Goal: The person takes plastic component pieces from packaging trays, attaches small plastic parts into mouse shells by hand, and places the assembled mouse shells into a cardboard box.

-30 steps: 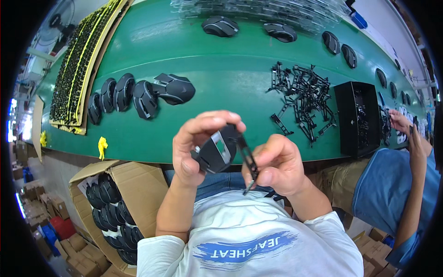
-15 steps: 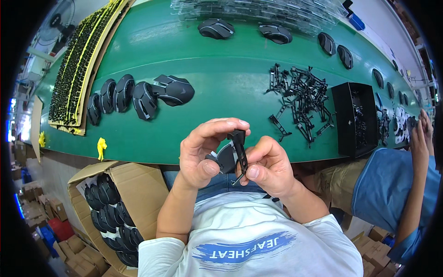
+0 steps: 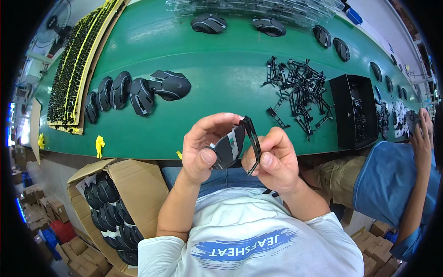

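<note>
My left hand (image 3: 197,150) is closed around a black-and-grey mouse shell (image 3: 226,151), thumb on one side and fingers over the top. Between thumb and fingers, my right hand (image 3: 279,161) pinches a slim black plastic bracket (image 3: 253,139) and holds it upright beside the shell. A gap shows between shell and bracket along most of their length; the bracket's top end is close to my left fingertips. Beyond my hands, similar loose brackets (image 3: 302,90) lie in a tangled pile. Several black mouse shells (image 3: 121,91) stand in a row at the left.
On the green table (image 3: 217,87) are a cardboard sheet of small black parts (image 3: 76,69), a black box (image 3: 340,115), clear plastic trays (image 3: 258,8) and more mice (image 3: 208,24). A carton of mice (image 3: 144,191) stands below left. A co-worker's hand (image 3: 420,138) works at far right.
The bracket has shifted right, away from the shell, and a gap has opened between them. My right hand has moved slightly right with it; the left keeps its hold.
</note>
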Demonstrator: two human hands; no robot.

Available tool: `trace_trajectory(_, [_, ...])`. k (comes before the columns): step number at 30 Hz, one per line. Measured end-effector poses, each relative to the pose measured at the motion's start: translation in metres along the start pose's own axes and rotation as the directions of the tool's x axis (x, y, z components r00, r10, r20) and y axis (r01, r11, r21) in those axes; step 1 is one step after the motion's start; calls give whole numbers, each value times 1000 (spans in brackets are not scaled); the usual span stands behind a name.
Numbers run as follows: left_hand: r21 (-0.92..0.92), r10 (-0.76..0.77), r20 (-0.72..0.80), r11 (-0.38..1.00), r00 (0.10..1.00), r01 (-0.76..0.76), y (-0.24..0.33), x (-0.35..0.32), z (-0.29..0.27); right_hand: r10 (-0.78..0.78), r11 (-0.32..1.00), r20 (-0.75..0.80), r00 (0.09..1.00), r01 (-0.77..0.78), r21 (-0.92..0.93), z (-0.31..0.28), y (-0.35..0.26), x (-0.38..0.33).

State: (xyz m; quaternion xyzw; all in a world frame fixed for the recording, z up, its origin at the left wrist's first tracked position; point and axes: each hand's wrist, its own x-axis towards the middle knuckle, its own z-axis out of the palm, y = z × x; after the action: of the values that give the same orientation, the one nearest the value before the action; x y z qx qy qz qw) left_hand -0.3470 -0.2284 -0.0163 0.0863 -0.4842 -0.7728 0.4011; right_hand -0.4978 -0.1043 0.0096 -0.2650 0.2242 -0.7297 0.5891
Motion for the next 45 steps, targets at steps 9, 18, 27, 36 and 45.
trace_trajectory(9, [56, 50, 48, 997, 998, -53, 6, -1, 5, 144, 981, -60, 988, -151, -122, 7, 3, -12])
trace_trajectory(18, [115, 11, 70, 993, 997, -19, 7, 0, 8, 117, 988, -48, 992, -121, -92, 2, 3, -17])
trace_trajectory(27, [62, 16, 22, 998, 1000, -18, 3, -8, 5, 175, 973, -64, 983, -182, -140, 5, 5, -20])
trace_trajectory(36, [83, 70, 7, 994, 998, -70, -3, -4, 9, 0, 754, -185, 983, -121, -645, 6, -5, -14])
trace_trajectory(45, [-287, -70, -174, 958, 982, 17, -14, -8, 35, 146, 874, -178, 973, -211, -437, -6, 7, -1])
